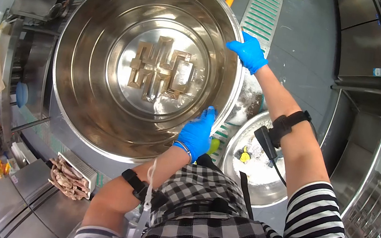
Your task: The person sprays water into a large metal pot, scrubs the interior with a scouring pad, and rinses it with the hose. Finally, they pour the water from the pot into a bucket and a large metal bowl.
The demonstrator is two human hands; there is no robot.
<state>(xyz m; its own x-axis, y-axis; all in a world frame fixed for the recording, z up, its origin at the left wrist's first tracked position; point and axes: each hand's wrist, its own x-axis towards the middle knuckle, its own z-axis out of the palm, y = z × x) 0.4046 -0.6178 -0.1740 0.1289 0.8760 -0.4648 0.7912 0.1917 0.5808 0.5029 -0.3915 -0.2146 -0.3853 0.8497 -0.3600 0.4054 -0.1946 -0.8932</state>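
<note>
A large, round steel tub (87,54) fills the upper middle of the head view, its mouth facing the camera; raised metal shapes show on its bottom. My left hand (197,132), in a blue glove, grips the lower right part of the tub's rim. On the right side of the same rim is my right hand (250,53), also blue-gloved, with its fingers over the edge. Both hands' fingers are wrapped at the rim. Beside the tub, below my right forearm, a wide steel basin (267,199) holds white foam or powder and a small yellow item.
A white crate (89,173) of meat or bones stands at lower left, near steel cabinets (11,195). A green drain grate (261,14) runs along the grey floor (304,47). Steel shelving and counters (363,51) line the right side.
</note>
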